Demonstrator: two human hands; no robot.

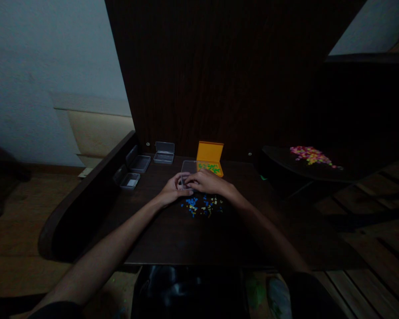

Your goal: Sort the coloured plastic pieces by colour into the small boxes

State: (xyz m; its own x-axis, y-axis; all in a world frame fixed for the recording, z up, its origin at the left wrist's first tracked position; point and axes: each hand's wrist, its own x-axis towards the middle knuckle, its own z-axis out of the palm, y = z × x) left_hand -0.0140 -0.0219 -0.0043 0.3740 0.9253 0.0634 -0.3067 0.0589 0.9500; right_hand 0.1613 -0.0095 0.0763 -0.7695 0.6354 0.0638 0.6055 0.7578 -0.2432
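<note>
My left grip (174,189) is clamping the clear plastic box (188,166) steady, nearer the tabletop's (173,239) back edge; right grip (204,180), can't tell.

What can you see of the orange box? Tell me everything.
The orange box looks like plastic, shallow and rectangular. It stands open on the dark table, its lid raised at the far side. Small green pieces lie scattered inside. The right hand hides part of its near edge; whether they touch cannot be told.
</note>
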